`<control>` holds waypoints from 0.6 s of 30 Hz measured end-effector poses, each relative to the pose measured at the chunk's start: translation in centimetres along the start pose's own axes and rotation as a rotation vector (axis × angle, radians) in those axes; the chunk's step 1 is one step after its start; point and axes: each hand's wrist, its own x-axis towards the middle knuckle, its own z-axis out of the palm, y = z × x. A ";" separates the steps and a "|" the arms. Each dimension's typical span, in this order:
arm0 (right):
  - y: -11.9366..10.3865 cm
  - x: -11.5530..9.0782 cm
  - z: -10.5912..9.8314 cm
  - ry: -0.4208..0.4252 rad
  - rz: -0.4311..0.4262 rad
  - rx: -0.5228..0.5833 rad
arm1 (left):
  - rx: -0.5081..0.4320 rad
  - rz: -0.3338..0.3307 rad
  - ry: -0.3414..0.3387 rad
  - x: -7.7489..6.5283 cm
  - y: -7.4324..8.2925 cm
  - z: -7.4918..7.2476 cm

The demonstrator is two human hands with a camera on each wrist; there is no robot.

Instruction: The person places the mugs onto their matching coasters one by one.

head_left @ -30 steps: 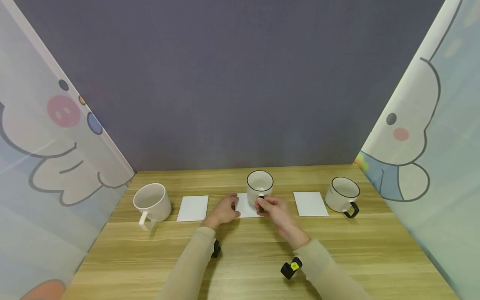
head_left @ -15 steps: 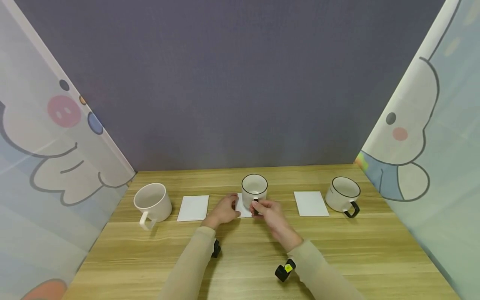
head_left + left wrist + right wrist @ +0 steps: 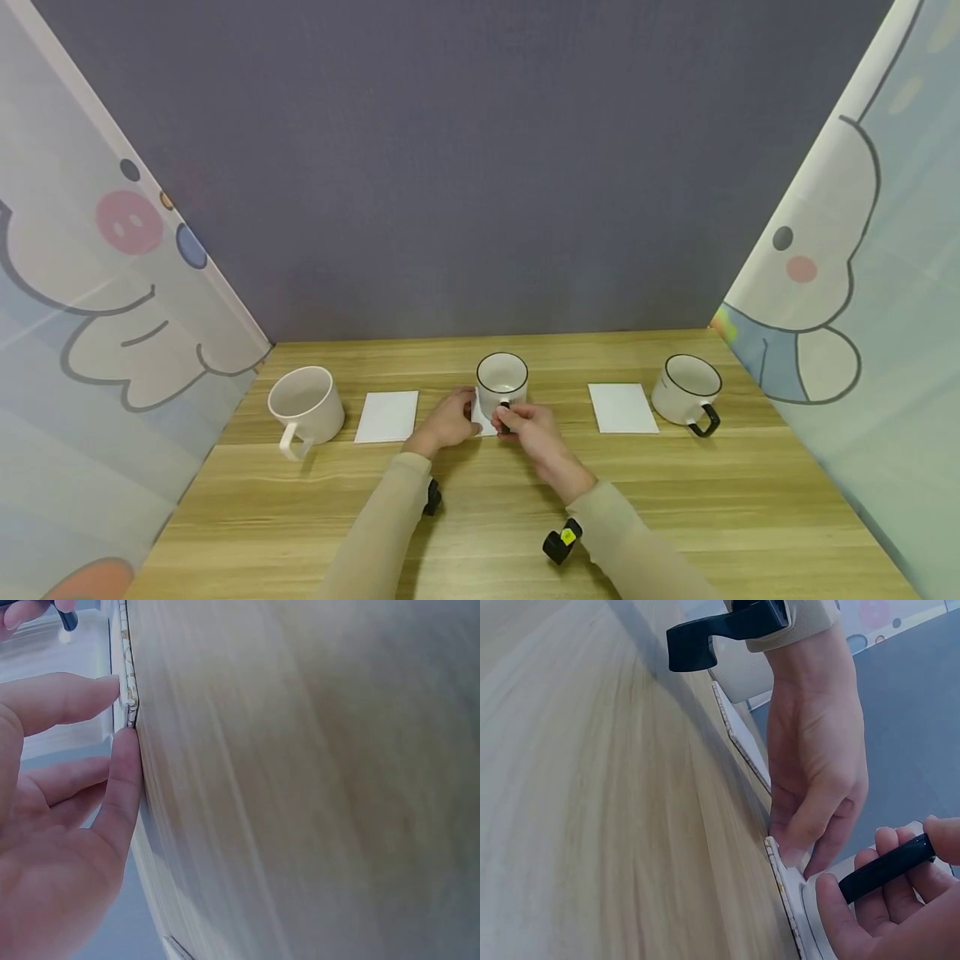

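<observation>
My right hand [image 3: 534,435] pinches the black handle of a white mug [image 3: 501,385] with a dark rim. The mug stands upright at a white square coaster [image 3: 486,427], its base looking to rest on it. My left hand [image 3: 450,419] holds that coaster by its left side, fingers toward the far corner and thumb at the near one. In the left wrist view, thumb and finger of the left hand [image 3: 67,802] meet the coaster's edge close to the wood. In the right wrist view, the black handle [image 3: 885,868] lies between thumb and fingers.
A plain white mug [image 3: 306,406] stands at the left, beside another white coaster [image 3: 386,416]. On the right are a third coaster [image 3: 622,407] and a white mug with a black handle [image 3: 685,390]. A dark panel [image 3: 480,167] rises behind the wooden table [image 3: 480,533].
My right hand has shifted the black-handled mug leftward and slightly nearer over the middle coaster. The left hand has stayed put at the coaster's side.
</observation>
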 end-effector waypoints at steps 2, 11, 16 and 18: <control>0.1 0.1 0.1 0.002 -0.001 -0.005 | -0.004 0.001 0.002 0.0 0.0 0.0; 0.2 -0.1 0.4 -0.018 -0.007 -0.020 | -0.017 -0.008 -0.007 -0.1 0.1 -0.2; 0.2 -0.3 0.4 -0.036 -0.014 -0.020 | -0.020 -0.002 -0.009 0.0 -0.1 -0.2; 0.2 -0.3 0.4 -0.040 -0.018 -0.026 | -0.018 0.002 -0.008 0.0 -0.1 -0.1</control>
